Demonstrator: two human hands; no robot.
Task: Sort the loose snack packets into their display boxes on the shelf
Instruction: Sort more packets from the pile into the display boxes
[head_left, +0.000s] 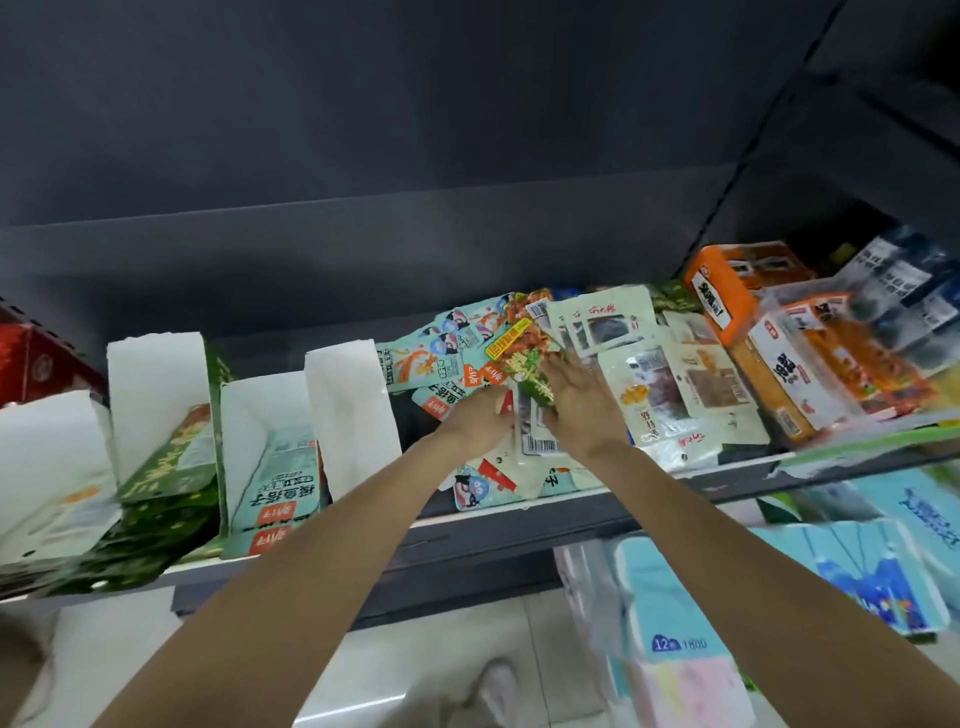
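Note:
A heap of loose snack packets (519, 353) lies on the dark shelf (519, 512), mint-green, cream and green ones mixed. Both my hands reach into its middle. My left hand (480, 418) grips the edge of a small packet stack (537, 431) with a barcode showing. My right hand (582, 395) lies flat with straight fingers on a green packet (540, 382) on top of that stack. To the left stand open display boxes: a green box (171, 457) with green packets and a mint box (275, 478) with mint packets.
A white-flapped box (47, 467) sits at far left, with a red box (36, 358) behind. Orange boxes (727, 296) and dark packets (898, 291) crowd the right end. Tissue packs (675, 613) fill the shelf below right. Tiled floor and my shoe show below.

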